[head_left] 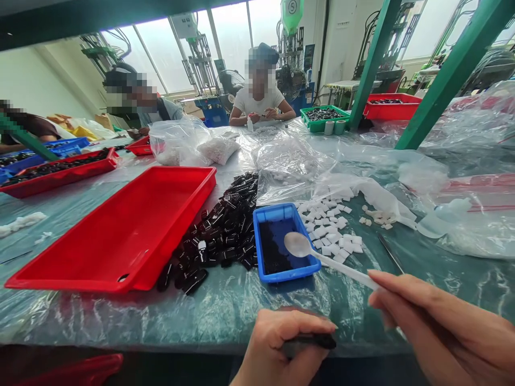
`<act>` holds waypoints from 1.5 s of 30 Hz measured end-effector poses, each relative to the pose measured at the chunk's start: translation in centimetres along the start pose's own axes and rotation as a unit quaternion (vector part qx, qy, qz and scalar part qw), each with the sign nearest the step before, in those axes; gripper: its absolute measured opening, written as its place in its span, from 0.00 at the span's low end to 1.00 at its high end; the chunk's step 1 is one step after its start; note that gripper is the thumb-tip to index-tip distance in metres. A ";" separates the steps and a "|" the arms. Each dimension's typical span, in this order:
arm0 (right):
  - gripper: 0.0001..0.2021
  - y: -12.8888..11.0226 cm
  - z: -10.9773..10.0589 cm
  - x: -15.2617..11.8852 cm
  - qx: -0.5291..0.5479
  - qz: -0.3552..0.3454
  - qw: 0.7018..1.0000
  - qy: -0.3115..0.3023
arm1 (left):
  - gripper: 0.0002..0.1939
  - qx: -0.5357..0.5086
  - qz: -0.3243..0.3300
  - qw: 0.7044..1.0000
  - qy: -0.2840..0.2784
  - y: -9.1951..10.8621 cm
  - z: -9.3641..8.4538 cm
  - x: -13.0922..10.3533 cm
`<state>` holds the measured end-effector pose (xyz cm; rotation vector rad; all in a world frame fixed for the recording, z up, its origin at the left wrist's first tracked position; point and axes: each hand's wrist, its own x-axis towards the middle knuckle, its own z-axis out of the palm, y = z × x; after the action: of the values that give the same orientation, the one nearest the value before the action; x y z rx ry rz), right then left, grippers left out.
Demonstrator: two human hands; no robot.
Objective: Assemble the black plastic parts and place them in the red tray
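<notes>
Over a plastic-covered desk [132, 321], gripping a white spoon [341, 267] in the right fingers [406, 287], slanted lengthwise forward-left above a blue tray [290, 277]; clasping a black piece [318, 341] in the left fingers [298, 323], nearer the tray

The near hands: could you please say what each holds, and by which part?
The right hand holds the spoon by its handle; the left hand grips a black piece, the held part hidden.

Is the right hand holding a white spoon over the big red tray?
Not quite. The right hand is holding a white spoon, but the head view shows its bowl over the small blue tray, not the big red tray.
</notes>
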<state>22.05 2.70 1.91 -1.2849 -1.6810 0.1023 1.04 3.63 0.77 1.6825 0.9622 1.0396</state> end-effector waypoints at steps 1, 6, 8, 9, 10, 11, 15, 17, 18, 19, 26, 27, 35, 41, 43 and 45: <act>0.12 -0.6 0.7 0.9 0.040 0.005 0.999 -0.031 | 0.15 0.001 0.024 1.000 0.006 0.1 0.0 0.1; 0.12 -1.1 2.9 2.5 0.152 0.035 0.983 -0.100 | 0.18 0.011 0.109 0.993 0.032 -0.2 0.5 0.1; 0.13 -0.7 2.8 2.2 0.166 0.049 0.978 -0.113 | 0.18 0.018 0.146 0.988 0.044 -0.3 0.7 0.1; 0.14 -0.5 2.6 2.1 0.167 0.053 0.978 -0.115 | 0.17 0.025 0.160 0.986 0.049 -0.2 0.8 0.1; 0.14 -0.4 2.4 1.9 0.166 0.056 0.978 -0.117 | 0.18 0.038 0.169 0.983 0.054 -0.2 0.9 0.2; 0.14 -0.2 2.2 1.7 0.164 0.058 0.978 -0.118 | 0.18 0.054 0.175 0.981 0.057 -0.1 1.0 0.2; 0.13 0.3 1.4 1.0 0.150 0.073 0.978 -0.123 | 0.18 0.123 0.199 0.970 0.061 0.1 1.1 0.2; 0.13 0.6 1.2 0.6 0.140 0.079 0.978 -0.132 | 0.18 0.162 0.186 0.968 0.046 -0.1 1.1 0.1; 0.13 0.8 1.2 0.4 0.136 0.081 0.978 -0.138 | 0.18 0.183 0.176 0.967 0.033 -0.1 1.1 0.0; 0.13 0.9 1.1 0.1 0.135 0.082 0.977 -0.142 | 0.17 0.201 0.166 0.965 0.021 -0.2 1.1 -0.1; 0.15 1.4 0.0 -0.9 0.142 0.101 0.970 -0.170 | 0.18 0.256 0.160 0.953 -0.018 -0.5 1.1 0.0; 0.15 1.4 -0.2 -1.1 0.141 0.104 0.970 -0.168 | 0.18 0.260 0.163 0.951 -0.023 -0.6 1.0 0.0; 0.16 2.2 -1.5 -1.5 0.147 0.131 0.973 -0.117 | 0.20 0.309 0.196 0.926 -0.097 -1.8 -0.3 0.0; 0.12 2.8 -2.8 -1.3 0.154 0.225 0.960 -0.062 | 0.23 0.316 0.220 0.918 -0.097 -2.5 -0.3 0.6; 0.12 3.0 -3.1 -1.3 0.153 0.240 0.957 -0.047 | 0.21 0.320 0.233 0.914 -0.091 -2.4 -0.2 0.8; 0.12 3.0 -3.1 -1.3 0.159 0.246 0.955 -0.043 | 0.20 0.323 0.244 0.910 -0.085 -2.2 -0.1 0.9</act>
<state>26.35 1.57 0.95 -1.4331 -1.3116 0.7067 0.96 5.14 -1.12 2.6190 0.8336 0.9065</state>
